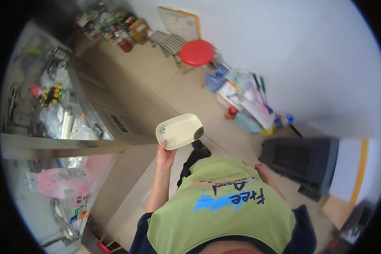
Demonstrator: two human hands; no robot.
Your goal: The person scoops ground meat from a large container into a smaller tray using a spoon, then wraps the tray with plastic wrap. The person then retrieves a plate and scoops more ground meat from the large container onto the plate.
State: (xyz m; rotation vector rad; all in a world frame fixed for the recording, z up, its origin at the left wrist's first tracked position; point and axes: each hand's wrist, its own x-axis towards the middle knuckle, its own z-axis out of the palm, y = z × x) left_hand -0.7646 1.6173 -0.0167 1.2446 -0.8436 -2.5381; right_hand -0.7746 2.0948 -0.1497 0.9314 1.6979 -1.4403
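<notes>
A shallow cream tray with rounded corners, a dark green patch at one corner and a small printed pattern at the other end is held out over the floor. My left hand grips its near edge, with the thumb on the rim. Low beside my body, at the right side of my green shirt, hangs my right hand; its fingers are partly hidden, and no object shows in it.
A metal counter with plastic bags and packages runs along the left. Ahead stand a red round stool and a pile of bags and boxes by the wall. A dark grey appliance or case is at the right.
</notes>
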